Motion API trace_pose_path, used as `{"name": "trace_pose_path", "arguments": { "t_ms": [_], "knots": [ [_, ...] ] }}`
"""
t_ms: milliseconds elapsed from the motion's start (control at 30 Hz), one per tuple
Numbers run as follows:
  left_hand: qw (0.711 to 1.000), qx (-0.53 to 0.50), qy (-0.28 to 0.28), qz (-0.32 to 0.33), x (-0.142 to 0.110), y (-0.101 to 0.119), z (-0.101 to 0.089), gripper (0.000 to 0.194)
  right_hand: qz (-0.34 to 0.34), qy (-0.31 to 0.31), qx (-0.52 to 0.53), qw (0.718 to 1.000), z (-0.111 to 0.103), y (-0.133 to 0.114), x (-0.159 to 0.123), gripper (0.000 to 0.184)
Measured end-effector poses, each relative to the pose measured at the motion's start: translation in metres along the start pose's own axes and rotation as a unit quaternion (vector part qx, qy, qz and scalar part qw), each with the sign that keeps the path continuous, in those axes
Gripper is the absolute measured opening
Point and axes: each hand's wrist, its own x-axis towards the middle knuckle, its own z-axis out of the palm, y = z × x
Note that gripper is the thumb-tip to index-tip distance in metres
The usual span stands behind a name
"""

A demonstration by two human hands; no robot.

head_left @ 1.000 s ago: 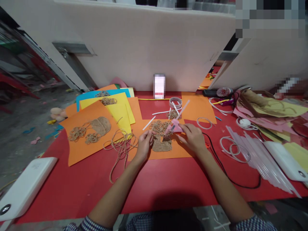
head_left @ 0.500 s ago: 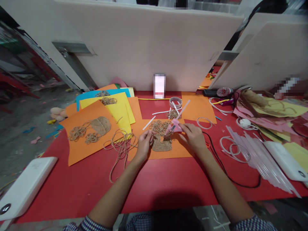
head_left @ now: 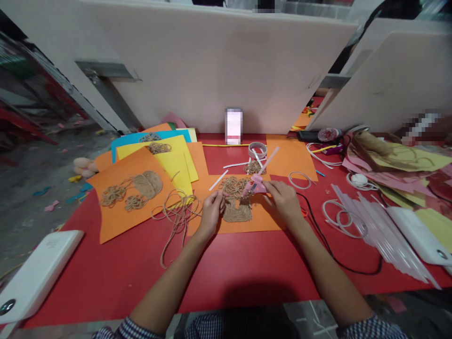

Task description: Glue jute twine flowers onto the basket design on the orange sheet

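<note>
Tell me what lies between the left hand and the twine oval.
In the head view, loose twine lies between the left hand and the twine oval, partly over a yellow sheet; orange sheets show near both ends.

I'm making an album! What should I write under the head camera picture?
Right hand holds a pink glue gun at a twine design on orange paper, left hand close beside.

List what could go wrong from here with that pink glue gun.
The left hand is close to the tip of the pink glue gun; if hot, it might burn the fingers. The black cord runs near the right forearm and could snag. The loose twine might catch on the left forearm.
</note>
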Motion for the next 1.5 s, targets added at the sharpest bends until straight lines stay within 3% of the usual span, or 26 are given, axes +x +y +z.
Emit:
{"name": "trace_pose_path", "arguments": {
  "t_ms": [567,1033,1500],
  "knots": [
    [1.0,-0.005,-0.004,0.0,0.0002,-0.0008,-0.0007,0.039,-0.001,0.012,-0.007,1.0,-0.002,-0.0024,0.0001,0.037],
    [1.0,-0.004,-0.005,0.002,0.0011,-0.0022,-0.0012,0.038,-0.016,0.057,0.007,0.998,-0.0009,-0.005,-0.001,0.033],
    [1.0,0.006,0.001,0.003,0.0022,-0.0017,-0.0019,0.041,0.004,0.075,-0.009,0.997,-0.0005,-0.0062,-0.0003,0.042]
  ]
}}
